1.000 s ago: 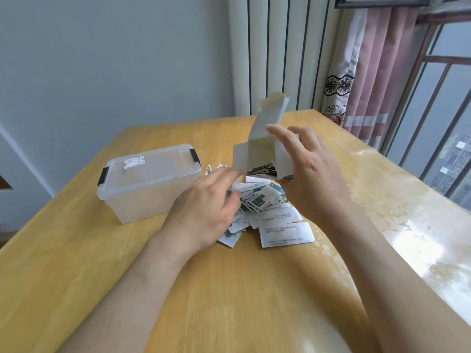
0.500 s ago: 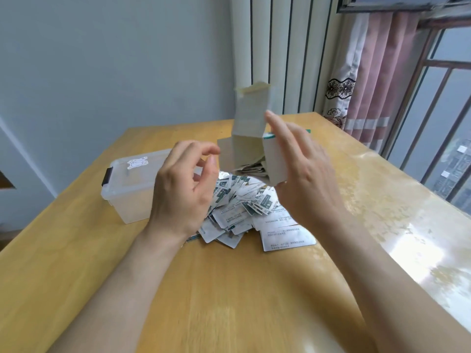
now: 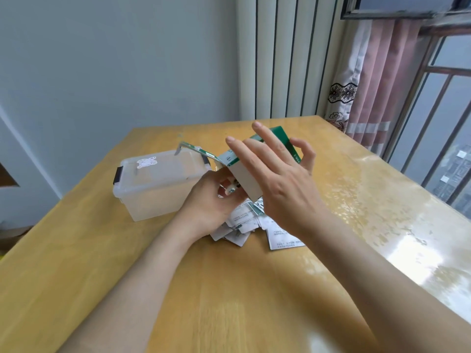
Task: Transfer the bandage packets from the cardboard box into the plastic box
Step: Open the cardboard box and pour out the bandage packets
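My right hand [image 3: 277, 184] holds the green and white cardboard box [image 3: 247, 177] tilted above the table, its open end facing left and its flap [image 3: 196, 151] sticking out over the plastic box. My left hand [image 3: 209, 202] is at the box's open mouth with its fingers curled on a few bandage packets there. A pile of white bandage packets [image 3: 254, 220] lies on the table under both hands. The clear plastic box [image 3: 155, 184] stands to the left with its lid closed and black latches at the ends.
The wooden table [image 3: 229, 289] has a glossy, glare-covered right side. Behind it are a grey wall, a white ribbed panel [image 3: 288, 59], a pink curtain [image 3: 377, 80] and a barred window at the right.
My right hand has tipped the cardboard box from upright over to the left, its flap now over the plastic box. My left hand has moved up to the box's mouth.
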Demonstrator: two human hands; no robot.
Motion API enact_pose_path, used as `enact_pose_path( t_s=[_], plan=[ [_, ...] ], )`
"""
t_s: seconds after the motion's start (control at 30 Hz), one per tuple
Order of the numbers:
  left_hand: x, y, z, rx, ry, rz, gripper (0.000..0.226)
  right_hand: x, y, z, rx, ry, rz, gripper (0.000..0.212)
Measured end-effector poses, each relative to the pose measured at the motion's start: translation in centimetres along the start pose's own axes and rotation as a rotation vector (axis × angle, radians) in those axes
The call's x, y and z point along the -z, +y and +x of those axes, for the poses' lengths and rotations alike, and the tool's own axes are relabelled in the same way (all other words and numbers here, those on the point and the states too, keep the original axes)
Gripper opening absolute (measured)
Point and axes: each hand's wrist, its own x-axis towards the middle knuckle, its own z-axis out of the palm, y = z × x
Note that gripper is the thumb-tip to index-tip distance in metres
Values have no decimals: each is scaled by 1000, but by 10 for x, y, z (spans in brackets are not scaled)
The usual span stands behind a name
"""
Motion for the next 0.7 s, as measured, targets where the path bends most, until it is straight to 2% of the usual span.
enact_pose_path(
  t_s=[0.07, 0.23, 0.3, 0.43, 0.53, 0.7],
  plan=[
    [7, 0, 1, 53, -6, -35, 12, 7, 3, 5, 34, -16, -40, 80],
    [25, 0, 3, 62, 184, 136, 15, 20, 11, 20, 149, -109, -124, 61],
    [28, 0, 1, 18, 166, 119, 20, 23, 12, 23, 194, -104, -140, 56],
    [38, -1, 0, -56, 176, 23, 15, 29, 10, 23, 255, -31, -167, 50],
    [43, 1, -3, -72, 176, -36, 18, 33, 15, 24, 232, -83, -199, 48],
    [39, 2, -6, -112, 46, -23, 43, 38, 29, 25, 136, -156, -246, 59]
  ],
)
